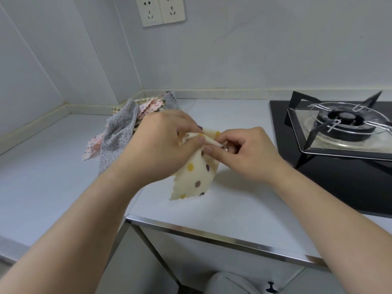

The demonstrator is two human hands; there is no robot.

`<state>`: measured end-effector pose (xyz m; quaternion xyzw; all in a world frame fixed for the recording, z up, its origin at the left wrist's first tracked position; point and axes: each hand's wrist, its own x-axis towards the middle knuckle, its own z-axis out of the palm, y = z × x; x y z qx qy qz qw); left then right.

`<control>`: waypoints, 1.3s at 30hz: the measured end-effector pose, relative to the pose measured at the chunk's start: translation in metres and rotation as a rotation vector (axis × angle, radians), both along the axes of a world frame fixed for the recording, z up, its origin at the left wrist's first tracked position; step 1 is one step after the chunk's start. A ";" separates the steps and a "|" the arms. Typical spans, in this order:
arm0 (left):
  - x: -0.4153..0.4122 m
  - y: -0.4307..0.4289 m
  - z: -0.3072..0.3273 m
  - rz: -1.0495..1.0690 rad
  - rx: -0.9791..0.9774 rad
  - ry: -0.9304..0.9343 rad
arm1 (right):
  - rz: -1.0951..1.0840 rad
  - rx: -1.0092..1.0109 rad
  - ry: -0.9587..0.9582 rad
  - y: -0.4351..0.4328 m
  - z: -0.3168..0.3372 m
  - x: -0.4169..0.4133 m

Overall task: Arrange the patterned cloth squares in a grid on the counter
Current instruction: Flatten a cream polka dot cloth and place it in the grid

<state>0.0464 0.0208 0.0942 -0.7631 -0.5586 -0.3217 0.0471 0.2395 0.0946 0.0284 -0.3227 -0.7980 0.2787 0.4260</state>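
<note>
Above the table (244, 200), left hand (161, 143) and right hand (248, 153) pinch the dotted cream cloth (195, 177); spreading its corners taut, clear of the cloth heap (127, 128), should lay it flat.

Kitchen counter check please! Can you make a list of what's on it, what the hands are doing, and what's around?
Surface: pale counter, no grid laid yet.
Job's things: cream polka-dot cloth held up; cloth pile in the back corner.
Clutter: nothing seen.
Grippers: left hand and right hand both pinch the polka-dot cloth's top edge.
Cables: nothing seen.
Surroundings: gas stove on the right; wall sockets above.
</note>
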 end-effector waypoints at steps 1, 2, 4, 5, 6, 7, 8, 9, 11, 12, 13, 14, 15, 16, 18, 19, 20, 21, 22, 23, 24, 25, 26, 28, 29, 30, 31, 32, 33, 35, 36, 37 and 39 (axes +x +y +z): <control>-0.002 0.001 0.001 0.011 -0.005 -0.003 | -0.025 0.015 -0.056 0.001 0.000 0.001; -0.004 0.001 0.002 0.018 -0.015 -0.007 | -0.053 0.031 -0.118 0.003 0.000 0.002; -0.010 0.000 0.007 0.031 -0.037 -0.031 | -0.099 0.052 -0.234 0.005 0.000 0.003; -0.014 -0.001 0.009 0.034 -0.054 -0.063 | -0.112 0.060 -0.297 0.004 0.001 0.003; -0.019 -0.001 0.011 0.039 -0.073 -0.103 | -0.117 0.077 -0.356 0.004 0.002 0.002; -0.024 0.000 0.013 0.050 -0.089 -0.144 | -0.109 0.094 -0.399 0.003 0.003 0.001; -0.029 0.001 0.013 0.068 -0.103 -0.186 | -0.080 0.101 -0.410 0.002 0.003 0.001; -0.033 0.002 0.013 0.088 -0.120 -0.226 | -0.027 0.094 -0.389 0.001 0.004 0.002; -0.039 0.006 0.010 0.114 -0.159 -0.287 | 0.110 0.076 -0.324 -0.001 0.004 0.001; -0.042 0.009 0.008 0.122 -0.173 -0.298 | 0.158 0.082 -0.293 -0.001 0.003 0.000; -0.044 0.010 0.008 0.128 -0.182 -0.300 | 0.188 0.096 -0.258 -0.001 0.002 -0.001; -0.046 0.012 0.006 0.129 -0.185 -0.304 | 0.203 0.111 -0.219 -0.001 0.002 -0.002; -0.048 0.013 0.005 0.126 -0.192 -0.322 | 0.212 0.122 -0.182 -0.001 0.001 -0.003; -0.050 0.014 0.004 0.120 -0.205 -0.345 | 0.216 0.134 -0.152 -0.001 0.000 -0.004; -0.052 0.013 0.003 0.093 -0.231 -0.377 | 0.225 0.154 -0.126 -0.001 -0.002 -0.004; -0.051 0.012 0.003 0.068 -0.241 -0.395 | 0.225 0.172 -0.137 -0.001 -0.003 -0.004; -0.052 0.012 0.003 0.041 -0.250 -0.414 | 0.220 0.197 -0.161 -0.001 -0.003 -0.004; -0.053 0.012 0.004 0.018 -0.266 -0.438 | 0.216 0.220 -0.184 -0.002 -0.003 -0.005; -0.055 0.012 0.004 -0.003 -0.283 -0.456 | 0.217 0.235 -0.193 -0.003 -0.003 -0.005; -0.057 0.012 0.005 -0.021 -0.297 -0.467 | 0.226 0.236 -0.185 -0.003 -0.003 -0.005; -0.058 0.012 0.005 -0.032 -0.299 -0.464 | 0.245 0.221 -0.166 -0.003 -0.002 -0.005; -0.060 0.012 0.005 -0.033 -0.297 -0.462 | 0.271 0.186 -0.137 -0.004 0.000 -0.004; -0.061 0.013 0.004 -0.029 -0.294 -0.471 | 0.302 0.140 -0.102 -0.005 0.002 -0.003; -0.062 0.014 0.002 -0.031 -0.309 -0.513 | 0.368 0.063 -0.038 -0.009 0.007 -0.002; -0.061 0.015 0.000 -0.031 -0.327 -0.511 | 0.396 0.039 -0.017 -0.011 0.008 -0.002; -0.061 0.016 -0.003 -0.030 -0.347 -0.483 | 0.422 0.016 -0.003 -0.012 0.009 -0.003; -0.062 0.018 -0.006 -0.031 -0.366 -0.438 | 0.441 -0.011 0.004 -0.014 0.008 -0.003; -0.063 0.020 -0.009 -0.029 -0.379 -0.397 | 0.454 -0.040 0.005 -0.015 0.008 -0.004; -0.064 0.022 -0.012 -0.024 -0.385 -0.377 | 0.465 -0.061 -0.002 -0.015 0.007 -0.004; -0.064 0.024 -0.015 -0.021 -0.381 -0.378 | 0.476 -0.077 -0.030 -0.015 0.006 -0.003; -0.064 0.025 -0.017 -0.022 -0.379 -0.380 | 0.479 -0.085 -0.044 -0.015 0.005 -0.003; -0.063 0.025 -0.018 -0.025 -0.376 -0.378 | 0.481 -0.104 -0.055 -0.014 0.004 -0.003; -0.064 0.027 -0.019 -0.035 -0.372 -0.379 | 0.482 -0.162 -0.067 -0.013 0.003 -0.003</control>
